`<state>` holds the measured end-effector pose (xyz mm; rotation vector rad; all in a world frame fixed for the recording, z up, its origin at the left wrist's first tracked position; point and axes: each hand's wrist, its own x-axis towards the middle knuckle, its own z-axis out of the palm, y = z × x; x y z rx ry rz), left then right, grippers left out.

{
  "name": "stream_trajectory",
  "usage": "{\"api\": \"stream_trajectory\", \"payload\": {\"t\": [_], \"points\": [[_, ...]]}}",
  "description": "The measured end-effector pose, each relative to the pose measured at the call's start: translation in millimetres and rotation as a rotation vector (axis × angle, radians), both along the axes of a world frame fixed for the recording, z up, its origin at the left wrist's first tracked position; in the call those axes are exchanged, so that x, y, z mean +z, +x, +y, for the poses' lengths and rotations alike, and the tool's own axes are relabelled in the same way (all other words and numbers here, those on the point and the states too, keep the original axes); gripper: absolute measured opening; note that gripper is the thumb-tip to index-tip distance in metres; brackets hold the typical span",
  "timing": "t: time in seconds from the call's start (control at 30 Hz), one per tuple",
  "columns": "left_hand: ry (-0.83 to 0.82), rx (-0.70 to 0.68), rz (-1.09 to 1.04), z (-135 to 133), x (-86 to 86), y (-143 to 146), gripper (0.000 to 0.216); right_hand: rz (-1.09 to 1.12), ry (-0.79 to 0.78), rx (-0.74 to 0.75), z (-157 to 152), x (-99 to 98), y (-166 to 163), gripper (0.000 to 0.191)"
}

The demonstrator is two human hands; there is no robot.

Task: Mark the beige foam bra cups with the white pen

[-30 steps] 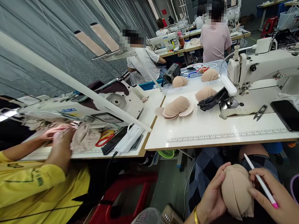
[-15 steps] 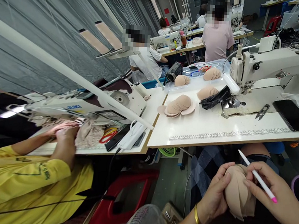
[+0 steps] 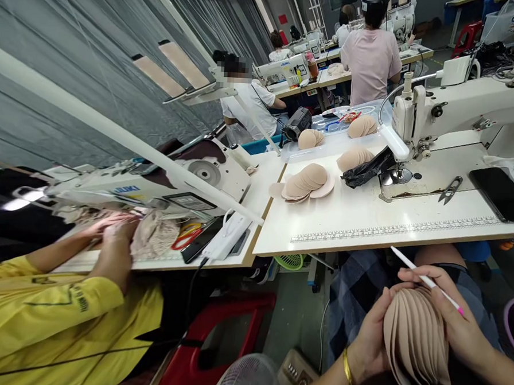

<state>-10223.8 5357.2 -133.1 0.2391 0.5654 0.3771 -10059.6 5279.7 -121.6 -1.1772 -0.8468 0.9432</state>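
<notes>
Over my lap, a fanned stack of beige bra pads [image 3: 417,339] rests between both hands, its edges spread like pages. My left hand [image 3: 372,336] grips the stack's left side, fingers wrapped behind it. A white pen [image 3: 425,279] with a pink end lies across my right hand [image 3: 461,321], held by the fingers, its tip pointing up and left. That same hand also presses the stack's right upper side. More beige pads lie in overlapping piles on the table, the nearest pile [image 3: 307,182] left of the sewing machine [image 3: 416,117].
The white table [image 3: 346,220] has a printed ruler along its front edge. Thread snips [image 3: 450,190], a black phone [image 3: 502,194] and a black plastic bag [image 3: 368,168] lie on it. A co-worker in yellow [image 3: 61,314] sews at left. A fan [image 3: 251,379] stands below.
The stack has been fanned out wider and turned so that many edges show. My right hand has shifted up the stack, and the pen has moved slightly left and up.
</notes>
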Motion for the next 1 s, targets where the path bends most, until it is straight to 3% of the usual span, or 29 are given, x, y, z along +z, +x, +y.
{"api": "stream_trajectory", "payload": {"t": [0.13,0.27,0.4,0.47,0.6,0.77,0.87,1.0], "points": [[-0.009,0.013,0.01,-5.0,-5.1,-2.2,0.059,0.239,-0.024,-0.072,-4.7,-15.4,-13.9,0.029],[0.02,0.086,0.018,-0.3,0.5,-0.8,0.06,0.107,0.011,-0.083,-2.3,-12.8,-8.5,0.03],[-0.064,0.151,0.089,12.5,4.1,-5.4,0.066,-0.033,-0.028,-0.366,-2.0,-3.8,11.5,0.018],[-0.106,0.127,0.081,17.0,3.7,-10.9,0.072,-0.022,-0.083,-0.403,-4.4,0.0,20.2,0.021],[-0.153,0.151,0.046,19.2,3.2,-18.8,0.072,-0.048,-0.042,-0.333,-13.7,3.3,25.3,0.016],[-0.154,0.211,0.08,19.7,4.3,-10.1,0.052,-0.498,-0.067,-0.137,-22.4,2.8,15.8,0.017],[-0.142,0.272,0.086,21.4,5.9,-0.5,0.053,-0.65,0.044,0.025,-20.3,2.4,9.1,0.024],[-0.059,0.307,0.127,21.3,10.2,7.9,0.057,-0.732,0.107,0.025,-15.1,-1.8,0.6,0.03]]}}
